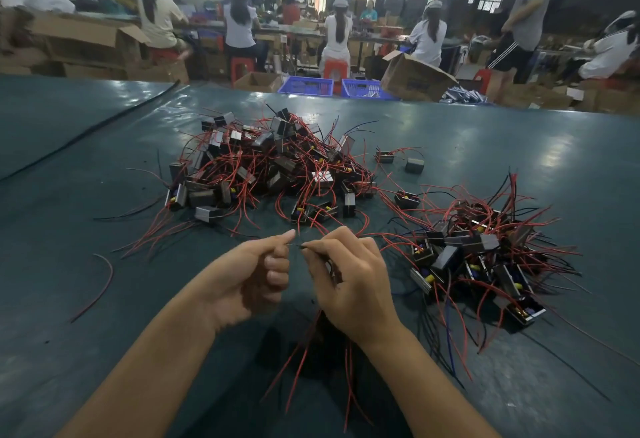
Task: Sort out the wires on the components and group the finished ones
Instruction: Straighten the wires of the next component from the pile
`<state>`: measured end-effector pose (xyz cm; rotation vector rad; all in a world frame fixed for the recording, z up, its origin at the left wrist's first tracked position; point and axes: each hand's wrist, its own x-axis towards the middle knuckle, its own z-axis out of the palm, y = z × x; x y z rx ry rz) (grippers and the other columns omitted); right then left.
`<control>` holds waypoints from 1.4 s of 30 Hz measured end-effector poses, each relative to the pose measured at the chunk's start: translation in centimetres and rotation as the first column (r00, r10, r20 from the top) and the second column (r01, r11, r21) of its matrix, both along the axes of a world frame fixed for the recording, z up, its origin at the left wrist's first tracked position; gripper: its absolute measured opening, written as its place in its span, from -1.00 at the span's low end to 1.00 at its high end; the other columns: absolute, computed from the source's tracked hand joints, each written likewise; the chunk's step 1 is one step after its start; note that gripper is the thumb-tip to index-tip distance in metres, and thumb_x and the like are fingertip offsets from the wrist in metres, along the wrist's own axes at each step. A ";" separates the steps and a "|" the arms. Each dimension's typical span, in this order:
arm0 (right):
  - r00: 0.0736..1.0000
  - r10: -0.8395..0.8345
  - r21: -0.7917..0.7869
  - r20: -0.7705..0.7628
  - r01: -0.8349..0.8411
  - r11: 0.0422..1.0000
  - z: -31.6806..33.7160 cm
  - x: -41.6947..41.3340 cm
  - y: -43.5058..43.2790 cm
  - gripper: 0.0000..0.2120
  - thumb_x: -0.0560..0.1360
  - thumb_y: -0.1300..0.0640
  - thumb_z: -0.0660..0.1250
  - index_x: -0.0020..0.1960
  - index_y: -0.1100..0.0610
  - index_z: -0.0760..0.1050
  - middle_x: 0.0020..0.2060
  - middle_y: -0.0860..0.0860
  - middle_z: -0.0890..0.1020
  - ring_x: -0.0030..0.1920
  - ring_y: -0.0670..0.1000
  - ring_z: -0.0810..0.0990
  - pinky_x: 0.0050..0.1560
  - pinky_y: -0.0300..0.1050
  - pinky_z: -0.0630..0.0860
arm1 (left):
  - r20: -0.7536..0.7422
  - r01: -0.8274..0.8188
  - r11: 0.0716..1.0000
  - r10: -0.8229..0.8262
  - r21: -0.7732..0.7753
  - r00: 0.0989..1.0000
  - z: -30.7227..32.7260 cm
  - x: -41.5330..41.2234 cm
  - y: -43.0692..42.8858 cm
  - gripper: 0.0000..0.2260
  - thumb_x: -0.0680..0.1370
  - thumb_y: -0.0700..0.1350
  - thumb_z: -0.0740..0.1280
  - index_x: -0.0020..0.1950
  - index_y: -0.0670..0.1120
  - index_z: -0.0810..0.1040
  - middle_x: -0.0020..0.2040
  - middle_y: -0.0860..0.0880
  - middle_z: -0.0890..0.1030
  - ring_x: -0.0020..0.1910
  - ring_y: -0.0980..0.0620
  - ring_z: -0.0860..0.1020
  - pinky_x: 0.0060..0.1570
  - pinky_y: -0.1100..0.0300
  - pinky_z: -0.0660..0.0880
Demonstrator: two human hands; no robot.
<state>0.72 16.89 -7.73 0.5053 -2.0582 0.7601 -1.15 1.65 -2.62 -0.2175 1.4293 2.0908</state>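
Observation:
My left hand [251, 273] and my right hand [346, 278] meet above the near part of the green table [69, 229]. Between their fingertips runs a thin wire end [296, 246], pinched from both sides. My right hand also grips a bunch of red and black wires [311, 351] that hangs below the palm; the component they belong to is hidden. A big tangled pile of small black components with red wires [270, 167] lies ahead in the middle. A second pile of such components [481, 257] lies to the right.
A loose red wire [100, 285] lies at the left and a black cable [86, 131] crosses the far left. Two single components [414, 164] sit behind the piles. Beyond the table edge stand blue crates [306, 86], cardboard boxes [412, 79] and several seated workers.

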 end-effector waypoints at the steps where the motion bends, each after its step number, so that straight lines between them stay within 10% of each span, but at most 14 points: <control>1: 0.999 0.015 -0.025 0.029 -0.014 1.000 0.0 0.0 0.0 -0.86 0.56 0.14 0.32 -0.10 0.16 0.61 -0.24 -0.07 0.55 -0.29 -0.08 0.48 -0.15 -0.16 0.35 | -0.009 0.016 1.000 -0.016 0.026 1.000 0.1 0.1 0.1 -0.66 0.41 0.08 0.36 -0.50 0.00 0.38 -0.56 0.09 0.29 -0.61 0.15 0.30 -0.56 0.31 0.18; 3: 0.989 0.076 -0.113 0.126 -0.062 0.992 0.0 0.0 0.1 -0.85 0.56 0.14 0.31 -0.12 0.18 0.59 -0.26 -0.11 0.50 -0.30 -0.12 0.42 -0.17 -0.15 0.36 | -0.353 -0.057 0.973 -0.027 -0.226 0.935 -0.4 0.2 0.1 -0.64 0.43 0.17 0.35 -0.45 -0.02 0.45 -0.53 0.05 0.41 -0.56 0.12 0.39 -0.49 0.25 0.29; 6: 0.943 0.221 -0.287 0.247 -0.147 0.947 0.0 -0.1 0.4 -0.86 0.55 0.18 0.30 -0.14 0.21 0.57 -0.28 -0.10 0.48 -0.29 -0.07 0.45 -0.23 -0.05 0.42 | -0.887 -0.450 0.810 -0.173 -0.376 0.428 -1.0 -0.1 -0.8 -0.78 0.41 0.19 0.40 -0.12 0.07 0.61 -0.31 0.06 0.62 -0.35 0.13 0.57 -0.33 0.23 0.49; 10: 0.895 0.346 -0.387 0.280 -0.225 0.894 0.2 0.0 0.3 -0.84 0.55 0.25 0.28 -0.18 0.25 0.56 -0.33 -0.12 0.46 -0.34 -0.12 0.43 -0.28 -0.26 0.36 | -0.921 -0.554 0.778 -0.386 -0.297 -0.049 -1.9 -0.7 -2.0 -0.83 0.50 0.02 0.44 0.02 -0.01 0.68 -0.15 0.07 0.63 -0.25 0.11 0.59 -0.33 0.21 0.51; 13: 0.872 0.389 -0.415 0.297 -0.249 0.875 0.2 0.2 0.2 -0.82 0.55 0.24 0.27 -0.18 0.27 0.55 -0.35 -0.12 0.46 -0.35 -0.11 0.43 -0.30 -0.19 0.38 | -0.878 -0.647 0.722 -0.447 -0.243 -0.169 -2.1 -0.7 -2.0 -0.83 0.54 -0.05 0.40 -0.03 -0.12 0.72 -0.14 0.02 0.65 -0.23 0.04 0.61 -0.31 0.12 0.55; 16: 0.888 0.358 -0.398 0.287 -0.230 0.888 0.2 0.2 0.2 -0.82 0.55 0.21 0.28 -0.19 0.25 0.55 -0.34 -0.07 0.47 -0.34 -0.08 0.44 -0.30 -0.11 0.41 | -0.879 -0.633 0.716 -0.463 -0.295 -0.114 -2.0 -0.5 -2.3 -0.84 0.53 -0.05 0.41 -0.07 -0.12 0.72 -0.17 0.03 0.65 -0.26 0.05 0.61 -0.31 0.13 0.55; 20: 0.974 0.138 -0.194 0.181 -0.102 0.976 0.1 0.3 0.2 -0.89 0.54 0.17 0.35 -0.12 0.18 0.61 -0.26 -0.08 0.52 -0.28 -0.09 0.47 -0.20 -0.08 0.41 | -0.860 -0.395 0.798 -0.280 -0.455 0.426 -1.1 -0.1 -1.4 -0.82 0.49 -0.16 0.47 -0.33 -0.02 0.65 -0.44 0.03 0.57 -0.48 0.17 0.48 -0.44 0.30 0.39; 24: 1.000 -0.002 -0.055 -0.011 0.002 0.998 0.0 0.2 0.0 -0.88 0.55 0.16 0.36 -0.06 0.18 0.66 -0.22 -0.03 0.59 -0.27 -0.04 0.51 -0.13 -0.16 0.37 | -0.064 0.012 0.997 -0.007 0.074 0.998 0.1 0.5 -0.3 -0.88 0.32 -0.13 0.45 -0.42 -0.07 0.60 -0.47 0.04 0.40 -0.57 0.16 0.37 -0.59 0.34 0.22; 27: 0.997 0.062 -0.167 0.053 -0.052 0.984 0.0 0.0 0.2 -0.93 0.52 0.22 0.38 -0.09 0.19 0.64 -0.25 -0.05 0.54 -0.28 -0.05 0.49 -0.17 -0.10 0.41 | 0.085 0.029 0.922 -0.067 0.387 0.994 0.2 1.3 1.0 -0.89 0.29 -0.09 0.47 -0.34 -0.10 0.61 -0.44 0.08 0.41 -0.59 0.19 0.35 -0.63 0.38 0.21; 29: 0.970 0.181 -0.280 0.161 -0.131 0.951 0.1 -0.1 0.5 -0.88 0.53 0.21 0.35 -0.12 0.22 0.63 -0.28 -0.08 0.50 -0.29 -0.07 0.47 -0.22 -0.06 0.43 | -0.277 0.018 0.999 -0.005 0.044 0.961 -0.2 1.4 1.3 -0.80 0.38 0.04 0.47 -0.34 -0.07 0.66 -0.41 0.04 0.52 -0.55 0.17 0.41 -0.57 0.37 0.29; 32: 0.914 0.324 -0.414 0.246 -0.203 0.887 0.1 -0.2 0.6 -0.85 0.54 0.24 0.31 -0.15 0.24 0.62 -0.33 -0.10 0.47 -0.32 -0.15 0.43 -0.28 -0.24 0.38 | -0.907 -0.489 0.786 -0.207 -0.378 0.367 -1.4 0.4 0.0 -0.78 0.43 0.10 0.42 -0.19 -0.04 0.70 -0.33 0.09 0.63 -0.40 0.17 0.55 -0.37 0.33 0.45; 36: 0.871 0.388 -0.475 0.300 -0.216 0.853 0.1 -0.1 0.4 -0.81 0.55 0.22 0.28 -0.20 0.21 0.58 -0.38 -0.15 0.46 -0.36 -0.15 0.42 -0.30 -0.28 0.35 | -0.882 -0.605 0.714 -0.469 -0.352 -0.040 -2.2 -0.6 -2.1 -0.77 0.53 0.04 0.39 -0.03 -0.11 0.70 -0.20 0.07 0.63 -0.31 0.07 0.58 -0.34 0.15 0.52; 39: 0.865 0.393 -0.463 0.312 -0.223 0.858 0.2 0.0 0.3 -0.83 0.54 0.21 0.30 -0.20 0.19 0.59 -0.37 -0.15 0.48 -0.37 -0.15 0.44 -0.31 -0.28 0.38 | -0.904 -0.666 0.677 -0.429 -0.315 -0.008 -2.1 -0.5 -1.9 -0.76 0.56 0.01 0.34 -0.18 -0.11 0.67 -0.31 0.08 0.58 -0.40 0.11 0.50 -0.43 0.12 0.46; 42: 0.910 0.311 -0.359 0.274 -0.203 0.911 0.1 0.2 0.2 -0.83 0.54 0.18 0.32 -0.20 0.19 0.58 -0.33 -0.12 0.46 -0.33 -0.11 0.44 -0.27 -0.16 0.40 | -0.915 -0.545 0.763 -0.146 -0.347 0.377 -1.7 0.0 -0.5 -0.69 0.57 -0.01 0.36 -0.35 -0.06 0.60 -0.49 0.01 0.50 -0.52 0.04 0.45 -0.49 0.13 0.41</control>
